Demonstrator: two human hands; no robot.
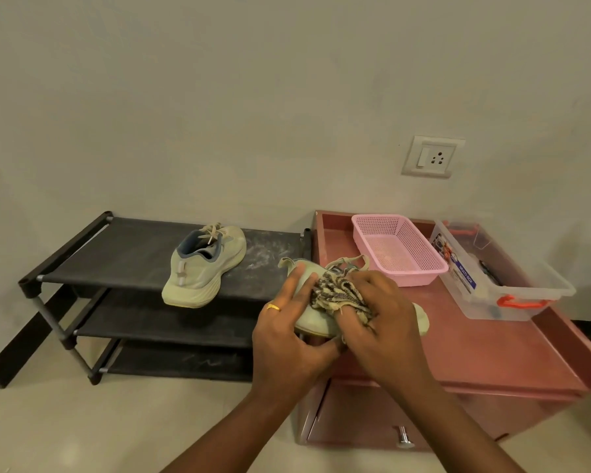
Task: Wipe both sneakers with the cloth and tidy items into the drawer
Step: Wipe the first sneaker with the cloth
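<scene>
The person's left hand grips a pale green sneaker. Its fingers lie over the upper, the thumb is tucked beneath the sole, and a gold ring shows on one finger. The shoe is held just above the near left corner of the pink cabinet's surface, with its toe pointing right.

The right hand bunches a striped woven cloth, its fingers curled round the fabric and pressing it against the middle of the shoe, beside the laces.

The second sneaker, of the same colour, lies on the dusty top shelf of a black three-tier shoe rack to the left, well apart from the hands, heel toward the viewer.

On the far part of the surface stands a pink perforated basket. Just to its right is a clear plastic storage box with orange handles.

Below the surface, the drawer is pulled out slightly, its metal knob facing the viewer. A switch-and-socket plate is set in the wall above the cabinet.
</scene>
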